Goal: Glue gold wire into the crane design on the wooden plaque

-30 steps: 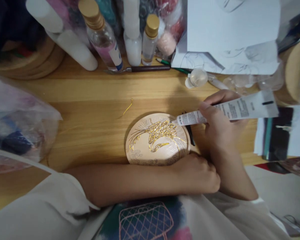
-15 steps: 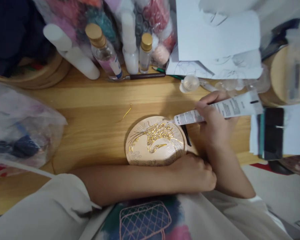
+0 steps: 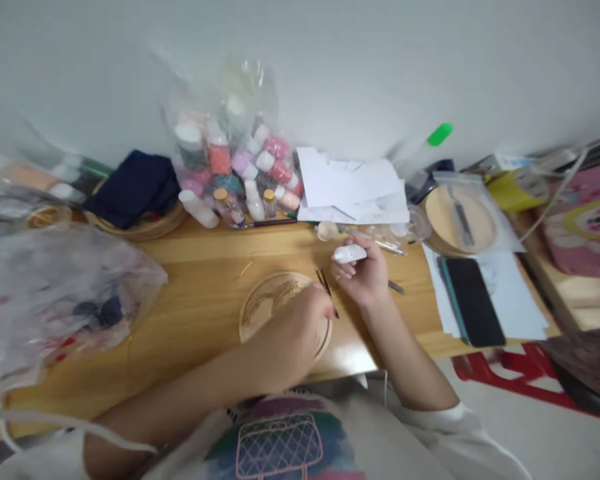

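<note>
A round wooden plaque (image 3: 260, 303) with a gold crane design lies on the wooden table, partly covered by my left arm. Over its right side is my left hand (image 3: 310, 323), with the fingers curled; whatever it may hold is hidden. My right hand (image 3: 367, 273) is to the right, above the table, its fingers wrapped round a white tube (image 3: 350, 253) whose narrow end points left. Between the two hands lie thin dark tools (image 3: 327, 290). A short gold thread (image 3: 246, 268) rests just beyond the plaque.
Capped bottles (image 3: 230, 207) and bagged jars stand along the back, beside white papers (image 3: 350, 190). A clear plastic bag (image 3: 65, 293) covers the left side. At the right are a dark phone (image 3: 473, 300) on paper and a wooden disc (image 3: 460, 220) under a clear bag.
The view has pulled back and tilted up, showing more wall. My right hand has turned the tube, now seen foreshortened. My left hand has shifted onto the plaque's right side.
</note>
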Tool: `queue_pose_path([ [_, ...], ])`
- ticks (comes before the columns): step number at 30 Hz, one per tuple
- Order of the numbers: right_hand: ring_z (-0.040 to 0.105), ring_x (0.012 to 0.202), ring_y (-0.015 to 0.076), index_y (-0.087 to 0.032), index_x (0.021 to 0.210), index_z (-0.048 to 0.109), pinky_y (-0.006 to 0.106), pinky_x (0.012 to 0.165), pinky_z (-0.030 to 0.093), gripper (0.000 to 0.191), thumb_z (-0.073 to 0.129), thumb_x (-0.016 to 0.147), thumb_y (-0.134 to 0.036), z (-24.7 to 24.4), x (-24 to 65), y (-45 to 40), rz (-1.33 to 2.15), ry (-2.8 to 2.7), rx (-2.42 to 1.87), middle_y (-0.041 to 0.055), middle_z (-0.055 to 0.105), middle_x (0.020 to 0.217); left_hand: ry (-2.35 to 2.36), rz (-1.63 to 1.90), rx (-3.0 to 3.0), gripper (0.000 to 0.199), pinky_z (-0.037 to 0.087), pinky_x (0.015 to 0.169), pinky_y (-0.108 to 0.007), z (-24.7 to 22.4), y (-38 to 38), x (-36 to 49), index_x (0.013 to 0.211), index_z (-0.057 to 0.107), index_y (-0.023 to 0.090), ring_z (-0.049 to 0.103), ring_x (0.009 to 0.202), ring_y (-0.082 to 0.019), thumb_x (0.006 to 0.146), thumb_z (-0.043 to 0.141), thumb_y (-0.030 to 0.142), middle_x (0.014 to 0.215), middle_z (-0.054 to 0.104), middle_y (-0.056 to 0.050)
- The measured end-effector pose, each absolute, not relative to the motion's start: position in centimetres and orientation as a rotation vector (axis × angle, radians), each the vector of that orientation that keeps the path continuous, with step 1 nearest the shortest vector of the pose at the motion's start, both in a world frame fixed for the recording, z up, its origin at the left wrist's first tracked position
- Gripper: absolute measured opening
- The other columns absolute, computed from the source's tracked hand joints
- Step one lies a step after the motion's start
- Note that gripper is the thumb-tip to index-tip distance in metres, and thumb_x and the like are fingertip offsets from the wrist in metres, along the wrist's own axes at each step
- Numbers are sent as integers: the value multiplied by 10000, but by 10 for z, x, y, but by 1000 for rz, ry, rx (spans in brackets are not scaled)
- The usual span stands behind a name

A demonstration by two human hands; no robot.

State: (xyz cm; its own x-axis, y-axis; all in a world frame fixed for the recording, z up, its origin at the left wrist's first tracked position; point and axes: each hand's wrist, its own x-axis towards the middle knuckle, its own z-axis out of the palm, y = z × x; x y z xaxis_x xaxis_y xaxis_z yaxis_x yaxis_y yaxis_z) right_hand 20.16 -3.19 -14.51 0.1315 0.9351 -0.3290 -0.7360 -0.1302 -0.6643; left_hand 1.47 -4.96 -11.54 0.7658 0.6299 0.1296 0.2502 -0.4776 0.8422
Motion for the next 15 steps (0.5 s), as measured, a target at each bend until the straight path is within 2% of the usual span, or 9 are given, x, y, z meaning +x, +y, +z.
queue_pose_path([
  [4, 238, 327, 41, -208, 557, 466, 162, 330, 240, 278, 666, 728, -298, -144, 201, -34, 1508, -308, -780, -97, 362, 387, 978, 696, 1739, 91, 478, 660, -275, -127, 7, -14, 845, 480, 214, 548, 705, -141, 791, 484, 141, 773, 547, 14],
  [6, 240, 328, 45, -210, 564, 461, 163, 332, 248, 284, 640, 765, -299, -144, 203, -35, 1530, -287, -760, -99, 353, 391, 1070, 836, 1497, 177, 489, 648, -269, -135, 25, -18, 791, 446, 219, 574, 660, -129, 709, 575, 130, 726, 552, 34],
  [9, 247, 331, 49, -213, 577, 460, 164, 333, 247, 289, 617, 802, -303, -144, 206, -35, 1555, -223, -761, -100, 348, 403, 1170, 924, 1375, 241, 516, 668, -285, -145, 33, -16, 838, 394, 241, 626, 677, -127, 725, 569, 119, 774, 557, 51],
  [12, 240, 333, 51, -219, 566, 442, 164, 328, 225, 306, 598, 816, -301, -144, 209, -34, 1534, -177, -778, -100, 325, 409, 1194, 1086, 1234, 372, 527, 659, -307, -150, 27, -12, 926, 387, 263, 637, 663, -125, 735, 685, 150, 900, 638, 49],
  [15, 223, 340, 54, -228, 575, 425, 173, 332, 216, 317, 609, 820, -310, -143, 210, -33, 1507, -225, -811, -104, 274, 431, 1249, 1095, 1262, 530, 510, 644, -289, -152, 20, -13, 960, 365, 270, 608, 655, -111, 709, 828, 214, 898, 671, 82],
])
